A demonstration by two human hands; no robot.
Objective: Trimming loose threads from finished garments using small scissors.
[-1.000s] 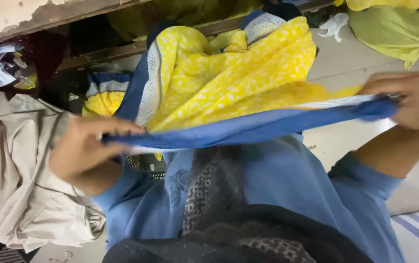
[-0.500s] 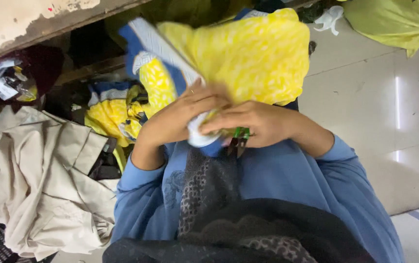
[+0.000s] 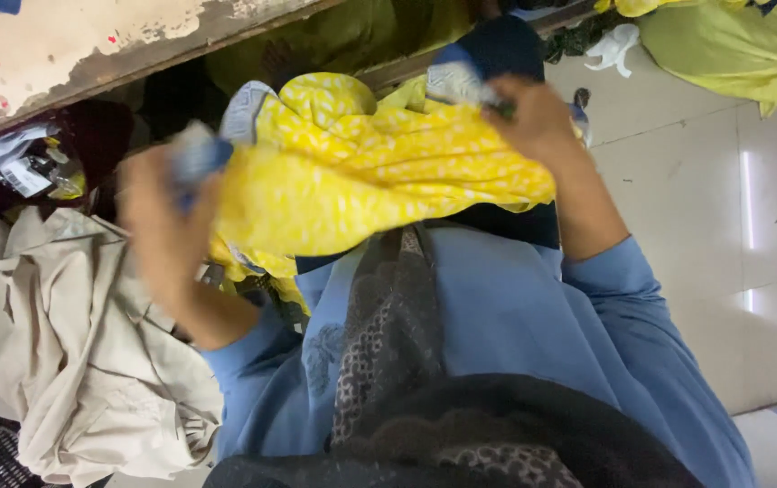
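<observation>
From the head camera, looking down the person's blue-sleeved arms, a yellow patterned cloth (image 3: 379,181) with blue edging is stretched between both hands in front of the chest. The left hand (image 3: 158,212), blurred, has its fingers closed around the cloth's left end, where a bit of blue trim shows. The right hand (image 3: 538,117) pinches the cloth's upper right corner, fingers curled shut on the fabric. Left of the cloth and lower, a beige garment (image 3: 72,352) lies crumpled. Right of the cloth is pale tiled floor (image 3: 723,208); above and right of it lies a yellow-green bundle (image 3: 732,45).
</observation>
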